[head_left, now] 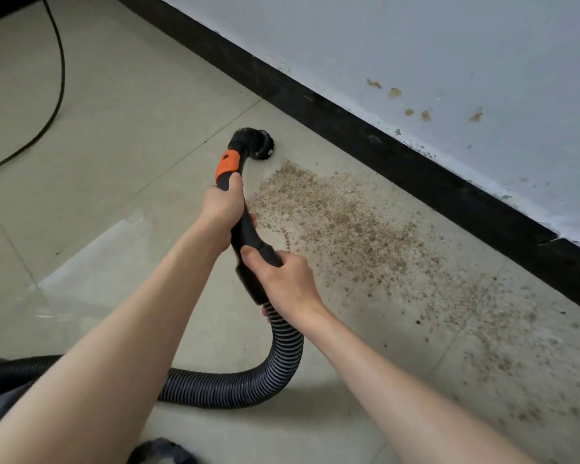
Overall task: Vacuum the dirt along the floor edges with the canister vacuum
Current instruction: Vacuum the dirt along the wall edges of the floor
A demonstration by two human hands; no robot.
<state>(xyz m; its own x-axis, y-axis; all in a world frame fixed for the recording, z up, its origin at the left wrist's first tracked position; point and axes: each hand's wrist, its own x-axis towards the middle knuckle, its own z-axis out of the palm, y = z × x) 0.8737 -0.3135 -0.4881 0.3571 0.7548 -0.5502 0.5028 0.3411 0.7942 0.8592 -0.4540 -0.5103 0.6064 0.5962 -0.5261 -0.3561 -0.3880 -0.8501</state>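
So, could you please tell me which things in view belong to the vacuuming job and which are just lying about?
Part of the job:
- vacuum handle, gripped by left hand and right hand
- brush nozzle
- ribbed hose
- dirt beside the black skirting

Just lying about:
- black cable
- stains on the wall

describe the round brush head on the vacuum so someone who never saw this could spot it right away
Find the black baseboard running diagonally under the pale wall. Just off it, at the upper tip of the brown dirt patch, sits the brush head. It is round, black and bristled, capping the curved handle beyond its orange band.
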